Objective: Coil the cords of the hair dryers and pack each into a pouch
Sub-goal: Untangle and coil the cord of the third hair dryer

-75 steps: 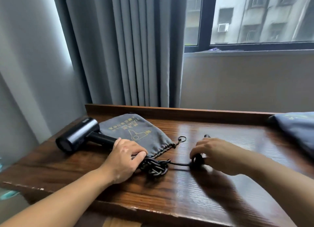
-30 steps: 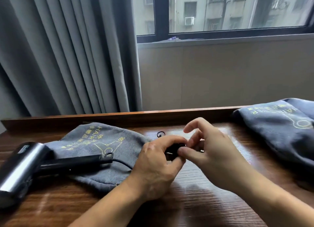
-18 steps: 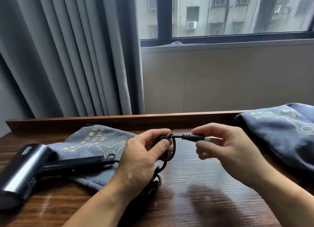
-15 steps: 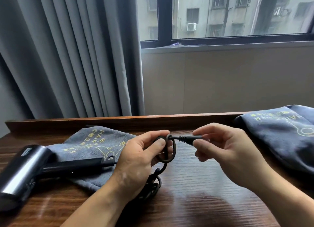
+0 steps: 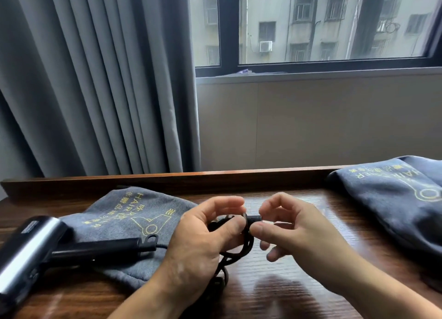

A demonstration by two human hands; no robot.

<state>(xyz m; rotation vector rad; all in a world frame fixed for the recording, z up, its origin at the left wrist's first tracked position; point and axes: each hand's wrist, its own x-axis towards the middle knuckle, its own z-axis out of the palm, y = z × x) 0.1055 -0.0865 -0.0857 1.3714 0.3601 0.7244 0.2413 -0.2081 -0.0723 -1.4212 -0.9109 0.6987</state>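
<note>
Lately the plug [image 5: 254,218] has been drawn back against the cord [image 5: 246,245] coil at frame centre: coil gripped by the left hand [image 5: 203,237], plug pinched by the right hand [image 5: 299,232]. Coil judged nearly secured; dryer [image 5: 31,244], lower left, unpacked.

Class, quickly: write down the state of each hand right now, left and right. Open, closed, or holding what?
Left hand: closed, gripping the coiled black cord.
Right hand: closed, pinching the cord's plug end between thumb and forefinger.
</note>
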